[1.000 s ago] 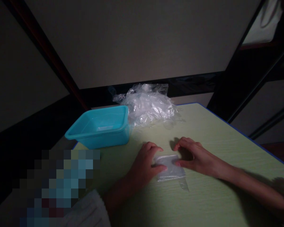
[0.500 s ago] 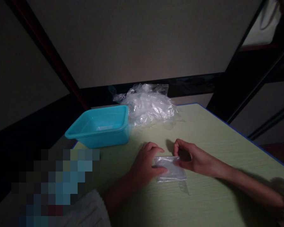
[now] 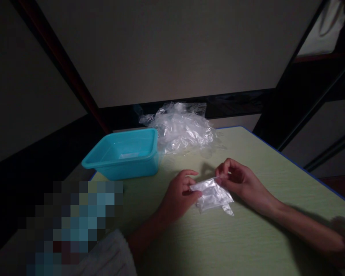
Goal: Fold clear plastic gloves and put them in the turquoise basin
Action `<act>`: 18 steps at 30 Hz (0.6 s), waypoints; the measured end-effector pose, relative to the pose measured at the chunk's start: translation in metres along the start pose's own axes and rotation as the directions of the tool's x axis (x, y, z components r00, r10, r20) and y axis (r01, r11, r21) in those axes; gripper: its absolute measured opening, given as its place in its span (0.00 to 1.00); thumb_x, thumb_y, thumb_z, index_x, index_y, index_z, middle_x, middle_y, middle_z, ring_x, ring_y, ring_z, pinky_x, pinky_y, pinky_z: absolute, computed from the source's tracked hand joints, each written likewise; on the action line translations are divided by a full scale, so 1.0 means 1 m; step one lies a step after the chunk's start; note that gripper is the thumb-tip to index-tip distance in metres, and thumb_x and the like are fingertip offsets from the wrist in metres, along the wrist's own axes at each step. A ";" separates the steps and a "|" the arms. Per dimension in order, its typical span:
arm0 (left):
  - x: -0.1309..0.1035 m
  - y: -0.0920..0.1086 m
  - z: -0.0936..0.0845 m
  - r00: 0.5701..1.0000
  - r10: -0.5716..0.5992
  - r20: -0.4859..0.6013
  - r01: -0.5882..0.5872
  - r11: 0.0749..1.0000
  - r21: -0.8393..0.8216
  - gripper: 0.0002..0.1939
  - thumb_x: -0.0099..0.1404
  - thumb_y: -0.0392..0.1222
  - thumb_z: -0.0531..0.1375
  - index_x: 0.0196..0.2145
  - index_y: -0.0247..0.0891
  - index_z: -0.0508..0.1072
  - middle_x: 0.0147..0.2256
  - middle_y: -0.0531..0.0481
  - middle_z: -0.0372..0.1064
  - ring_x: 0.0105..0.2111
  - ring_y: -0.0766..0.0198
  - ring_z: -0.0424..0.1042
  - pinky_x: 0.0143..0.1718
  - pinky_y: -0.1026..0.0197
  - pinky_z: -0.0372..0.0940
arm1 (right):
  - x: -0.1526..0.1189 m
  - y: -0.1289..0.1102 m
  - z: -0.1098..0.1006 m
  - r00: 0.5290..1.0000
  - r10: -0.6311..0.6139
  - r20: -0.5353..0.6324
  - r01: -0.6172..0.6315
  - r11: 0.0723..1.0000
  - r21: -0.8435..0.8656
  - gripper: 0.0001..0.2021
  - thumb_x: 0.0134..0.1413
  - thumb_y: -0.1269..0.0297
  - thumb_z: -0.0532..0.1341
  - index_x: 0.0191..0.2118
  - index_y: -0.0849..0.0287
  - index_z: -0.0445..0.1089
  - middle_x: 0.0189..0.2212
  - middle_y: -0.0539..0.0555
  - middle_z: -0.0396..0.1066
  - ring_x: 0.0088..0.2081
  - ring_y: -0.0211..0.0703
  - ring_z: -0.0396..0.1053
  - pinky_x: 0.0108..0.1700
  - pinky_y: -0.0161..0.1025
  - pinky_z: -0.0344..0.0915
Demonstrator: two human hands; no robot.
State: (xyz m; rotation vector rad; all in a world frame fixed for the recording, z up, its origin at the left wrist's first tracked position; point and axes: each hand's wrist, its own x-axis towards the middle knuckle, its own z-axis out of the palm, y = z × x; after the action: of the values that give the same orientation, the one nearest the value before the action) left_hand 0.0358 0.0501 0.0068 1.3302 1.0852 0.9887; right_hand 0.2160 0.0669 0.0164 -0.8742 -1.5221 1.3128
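A folded clear plastic bag (image 3: 214, 194) is held between my two hands, tilted a little above the table, with a loose flap at its lower right. My left hand (image 3: 180, 193) pinches its left edge between thumb and fingers. At the upper right corner, my right hand (image 3: 238, 179) has thumb and fingertips closed on the plastic. Whether the bag still touches the table, I cannot tell.
The pale green table (image 3: 264, 230) has a blue edge. A turquoise plastic basin (image 3: 135, 166) stands at the left with something whitish inside. Behind it lies a heap of crumpled clear plastic bags (image 3: 184, 130) against the panelled wall (image 3: 172, 50).
The folded bag has gone from lying flat to being lifted and tilted, its right side creased. My right hand has moved up and away with the corner.
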 end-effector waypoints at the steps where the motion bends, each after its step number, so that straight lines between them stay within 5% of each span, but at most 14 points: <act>1: 0.000 0.000 0.000 1.000 -0.007 -0.012 0.007 1.000 -0.025 0.21 0.46 0.31 0.58 0.40 0.35 0.62 0.24 0.59 0.61 0.22 0.71 0.67 0.23 0.69 0.59 | 0.000 0.000 0.000 1.000 -0.008 -0.001 0.008 1.000 0.016 0.16 0.45 0.63 0.65 0.24 0.57 0.53 0.24 0.45 0.61 0.24 0.31 0.57 0.25 0.32 0.54; 10: 0.000 0.000 -0.002 0.996 0.008 -0.091 -0.014 0.998 -0.064 0.23 0.46 0.33 0.59 0.42 0.37 0.60 0.25 0.61 0.60 0.21 0.71 0.68 0.20 0.71 0.59 | -0.003 0.001 -0.002 0.977 0.118 0.176 -0.099 0.989 -0.110 0.10 0.46 0.59 0.64 0.28 0.58 0.64 0.23 0.46 0.61 0.24 0.33 0.58 0.25 0.34 0.55; 18: 0.000 0.001 -0.002 0.995 0.031 -0.093 -0.037 0.997 -0.061 0.23 0.47 0.32 0.59 0.43 0.39 0.61 0.29 0.59 0.62 0.20 0.73 0.67 0.20 0.71 0.61 | -0.004 0.002 -0.004 0.968 0.182 0.175 -0.161 0.978 -0.130 0.12 0.45 0.58 0.64 0.36 0.59 0.70 0.18 0.44 0.58 0.19 0.30 0.54 0.20 0.32 0.49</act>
State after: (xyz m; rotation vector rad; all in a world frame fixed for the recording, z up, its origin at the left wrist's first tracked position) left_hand 0.0335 0.0505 0.0076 1.2661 1.0945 1.1105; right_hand 0.2209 0.0648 0.0134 -0.9982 -1.7121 1.4778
